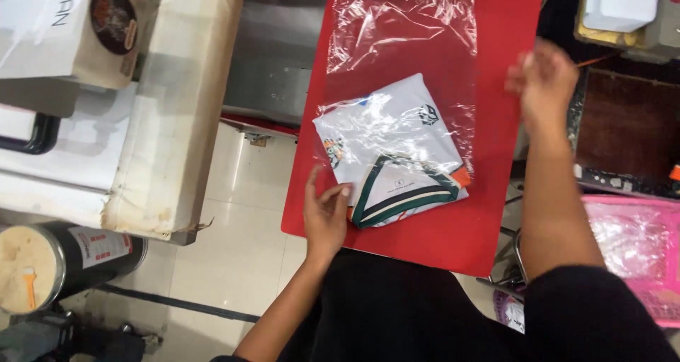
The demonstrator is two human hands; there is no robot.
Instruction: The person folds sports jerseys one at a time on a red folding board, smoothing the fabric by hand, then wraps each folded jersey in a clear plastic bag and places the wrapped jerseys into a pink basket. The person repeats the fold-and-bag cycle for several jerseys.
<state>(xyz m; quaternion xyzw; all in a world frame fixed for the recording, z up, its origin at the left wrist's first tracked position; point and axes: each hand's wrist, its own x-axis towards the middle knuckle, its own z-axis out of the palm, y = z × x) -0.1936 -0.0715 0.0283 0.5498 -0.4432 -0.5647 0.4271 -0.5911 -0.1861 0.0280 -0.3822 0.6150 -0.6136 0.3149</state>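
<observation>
folded shirt (389, 149) in a clear bag (404, 50), soft and slippery
left hand (326, 217) open, touching its corner; right hand (544, 78) blurry, can't tell.

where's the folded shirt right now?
Head view, centre: the folded white shirt lies mostly inside the clear plastic bag on the red board, its collar end beside the left hand.

pink basket (637, 241) right | black canister (67, 259) left | white box (620, 4)
</observation>
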